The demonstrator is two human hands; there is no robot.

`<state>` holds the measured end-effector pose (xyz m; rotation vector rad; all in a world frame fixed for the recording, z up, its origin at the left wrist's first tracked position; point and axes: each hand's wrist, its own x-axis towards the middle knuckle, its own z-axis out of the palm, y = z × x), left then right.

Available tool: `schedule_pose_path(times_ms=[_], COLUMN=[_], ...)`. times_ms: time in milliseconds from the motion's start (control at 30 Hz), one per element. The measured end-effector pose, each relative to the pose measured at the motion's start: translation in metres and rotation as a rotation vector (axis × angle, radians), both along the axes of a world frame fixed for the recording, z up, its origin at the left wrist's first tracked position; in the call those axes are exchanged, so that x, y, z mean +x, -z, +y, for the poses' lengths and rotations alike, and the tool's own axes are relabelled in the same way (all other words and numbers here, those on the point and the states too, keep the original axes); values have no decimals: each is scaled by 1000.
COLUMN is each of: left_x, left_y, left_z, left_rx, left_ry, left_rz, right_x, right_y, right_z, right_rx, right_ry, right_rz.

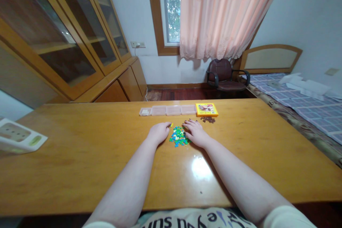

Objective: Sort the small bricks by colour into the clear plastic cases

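Observation:
A loose pile of small green, blue, white and yellow plastic pieces lies on the table between my hands. My left hand is at the pile's left edge, thumb and fingers closed. At its fingertips shows a small yellow piece with a bit of blue. My right hand rests at the pile's right side, fingers spread, touching or just over the pieces. Beyond it is a smaller heap of brown pieces, apart from the coloured pile.
Clear plastic trays stand in a row on the table past my hands, beside a yellow box. A white object with holes sits at the left. Beyond are a cabinet, an armchair and a bed.

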<state>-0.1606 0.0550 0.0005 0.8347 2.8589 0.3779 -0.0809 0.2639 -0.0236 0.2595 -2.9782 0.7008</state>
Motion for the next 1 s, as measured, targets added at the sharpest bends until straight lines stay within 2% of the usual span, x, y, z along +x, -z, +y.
schedule_pose_path(times_ms=[267, 467, 600, 700, 833, 1000], left_x=[2, 2, 4, 6, 5, 2], left_y=[1, 1, 0, -2, -4, -8], left_z=[3, 3, 4, 5, 4, 0], left_rx=[-29, -8, 33, 2, -43, -56], left_ry=[69, 55, 78, 106, 58, -38], left_rz=[-30, -24, -39, -51, -9, 55], right_x=[-2, -1, 0, -2, -3, -2], right_y=[0, -3, -3, -1, 0, -2], right_z=[-3, -9, -5, -1, 2, 1], right_rx=[13, 1, -58, -69, -51, -41], right_ry=[-82, -190, -115, -25, 28, 3], right_rz=[-14, -30, -24, -18, 3, 53])
